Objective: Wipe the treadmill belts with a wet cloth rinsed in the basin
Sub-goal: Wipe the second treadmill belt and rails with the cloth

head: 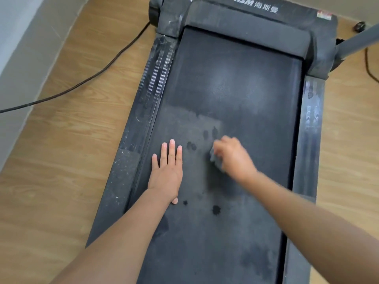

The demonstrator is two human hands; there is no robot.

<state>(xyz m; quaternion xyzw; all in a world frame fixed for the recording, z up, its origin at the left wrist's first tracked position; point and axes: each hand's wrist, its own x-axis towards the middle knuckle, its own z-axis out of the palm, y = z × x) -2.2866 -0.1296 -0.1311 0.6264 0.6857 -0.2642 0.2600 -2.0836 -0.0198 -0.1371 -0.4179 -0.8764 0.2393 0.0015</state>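
A black treadmill belt (235,95) runs up the middle of the view, dusty grey in its near half with dark wet spots. My left hand (167,171) lies flat on the belt near its left side, fingers straight. My right hand (233,156), blurred, grips a small grey cloth (215,158) against the belt at its middle. The far half of the belt looks darker.
Dusty side rails (143,111) flank the belt. A black power cable (86,78) crosses the wooden floor (67,140) on the left. A grey upright post (359,39) rises at the upper right, with another cable beside it. No basin is in view.
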